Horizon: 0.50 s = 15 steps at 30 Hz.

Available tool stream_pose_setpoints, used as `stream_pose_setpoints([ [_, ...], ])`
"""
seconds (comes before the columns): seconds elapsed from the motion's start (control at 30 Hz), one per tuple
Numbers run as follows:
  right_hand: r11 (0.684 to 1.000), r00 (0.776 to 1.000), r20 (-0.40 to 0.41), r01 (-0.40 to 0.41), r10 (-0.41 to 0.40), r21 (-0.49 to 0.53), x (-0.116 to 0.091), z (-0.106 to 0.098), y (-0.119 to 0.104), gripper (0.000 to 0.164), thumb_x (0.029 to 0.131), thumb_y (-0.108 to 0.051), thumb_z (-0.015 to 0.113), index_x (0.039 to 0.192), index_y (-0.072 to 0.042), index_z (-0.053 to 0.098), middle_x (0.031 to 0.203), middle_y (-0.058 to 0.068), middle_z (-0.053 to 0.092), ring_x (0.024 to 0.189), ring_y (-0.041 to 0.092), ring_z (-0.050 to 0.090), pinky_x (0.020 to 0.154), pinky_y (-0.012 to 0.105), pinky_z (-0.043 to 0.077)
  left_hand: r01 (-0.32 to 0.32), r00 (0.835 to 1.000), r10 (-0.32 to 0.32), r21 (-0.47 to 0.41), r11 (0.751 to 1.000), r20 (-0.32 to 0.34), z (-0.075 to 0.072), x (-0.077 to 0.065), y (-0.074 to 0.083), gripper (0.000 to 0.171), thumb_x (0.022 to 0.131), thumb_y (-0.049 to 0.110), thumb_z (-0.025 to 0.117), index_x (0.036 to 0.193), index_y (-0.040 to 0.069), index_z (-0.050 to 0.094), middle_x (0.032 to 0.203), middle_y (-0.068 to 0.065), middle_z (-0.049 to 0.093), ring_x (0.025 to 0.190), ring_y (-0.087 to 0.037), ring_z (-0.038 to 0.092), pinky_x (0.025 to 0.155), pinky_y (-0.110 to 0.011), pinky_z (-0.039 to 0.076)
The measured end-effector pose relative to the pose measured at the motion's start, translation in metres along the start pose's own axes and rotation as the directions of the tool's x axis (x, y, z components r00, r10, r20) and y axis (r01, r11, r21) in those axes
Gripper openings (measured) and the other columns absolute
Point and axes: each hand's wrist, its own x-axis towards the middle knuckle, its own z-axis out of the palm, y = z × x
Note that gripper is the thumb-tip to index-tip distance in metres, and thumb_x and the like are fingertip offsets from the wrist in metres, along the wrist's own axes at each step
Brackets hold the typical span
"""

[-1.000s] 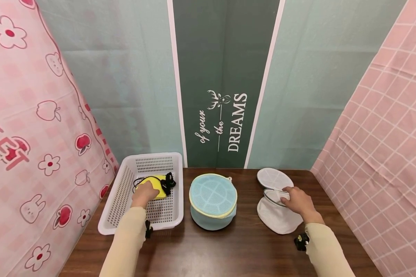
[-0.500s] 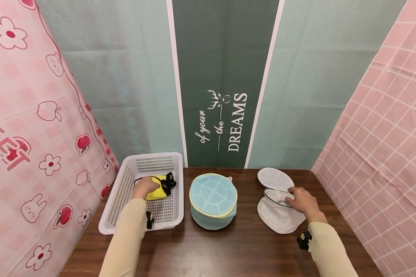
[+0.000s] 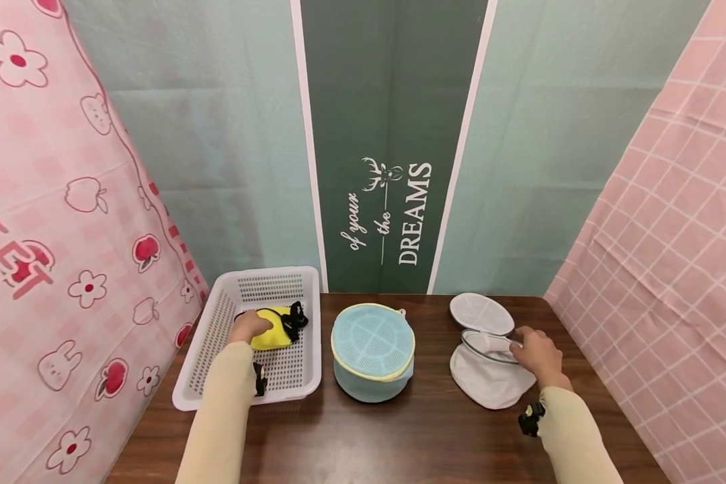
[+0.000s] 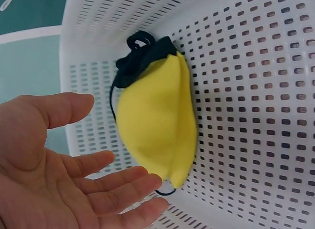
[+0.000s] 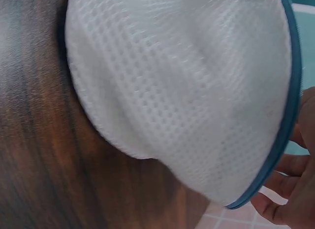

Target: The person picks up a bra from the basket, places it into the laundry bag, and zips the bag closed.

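Note:
In the head view, my left hand (image 3: 249, 327) is over a white plastic basket (image 3: 187, 376). In the left wrist view its fingers (image 4: 123, 197) are spread beside a yellow, folded bra-like garment (image 4: 152, 121) with black trim and a thin black cord. That garment lies on the basket floor. My right hand (image 3: 538, 353) grips the dark-trimmed rim of a white mesh laundry bag (image 3: 490, 383). The bag's round lid (image 3: 480, 314) is flipped back behind the opening. In the right wrist view the fingers (image 5: 283, 185) curl at the rim; the thumb's hold is unclear there.
A closed light-blue mesh laundry bag (image 3: 372, 343) with yellow trim stands between the basket and the white bag. The brown wooden table (image 3: 387, 444) ends against a green fabric backdrop (image 3: 254, 168). Pink cloths (image 3: 671, 269) hang at both sides.
My left hand has moved slightly back from the yellow garment, which now shows more. My right hand has shifted to the right, and the white bag's rim has stretched a little that way.

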Motion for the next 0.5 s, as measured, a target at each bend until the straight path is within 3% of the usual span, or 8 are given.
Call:
stream_pose_setpoints([
  [0.13, 0.996, 0.997, -0.007, -0.078, 0.079, 0.031, -0.002, 0.002, 0.006, 0.045, 0.085, -0.019, 0.051, 0.122, 0.007, 0.049, 0.115, 0.038, 0.044, 0.100, 0.058, 0.043, 0.072, 0.067, 0.034, 0.033, 0.999, -0.033, -0.010, 0.999, 0.002, 0.001, 0.002, -0.004, 0.057, 0.091, 0.017, 0.052, 0.132, -0.017, 0.032, 0.130, -0.037, 0.036, 0.114, -0.045, 0.041, 0.091, -0.051, 0.038],
  [0.3, 0.975, 0.980, -0.004, -0.197, 0.198, 0.100, -0.004, 0.004, 0.013, 0.050, 0.085, -0.022, 0.049, 0.125, 0.009, 0.043, 0.114, 0.041, 0.040, 0.101, 0.060, 0.039, 0.075, 0.066, 0.033, 0.052, 0.998, -0.051, -0.015, 0.999, 0.039, 0.003, 0.005, -0.008, 0.060, 0.091, 0.020, 0.051, 0.133, -0.018, 0.031, 0.134, -0.038, 0.031, 0.120, -0.049, 0.034, 0.094, -0.053, 0.034],
  [0.5, 0.959, 0.970, 0.038, -0.243, 0.240, 0.149, -0.006, 0.001, 0.020, 0.063, 0.085, -0.024, 0.048, 0.125, 0.022, 0.033, 0.114, 0.046, 0.039, 0.103, 0.059, 0.039, 0.083, 0.060, 0.037, 0.046, 0.996, -0.046, -0.004, 0.999, 0.078, 0.005, 0.009, -0.010, 0.055, 0.091, 0.020, 0.051, 0.130, -0.017, 0.038, 0.130, -0.035, 0.039, 0.118, -0.047, 0.039, 0.094, -0.052, 0.035],
])
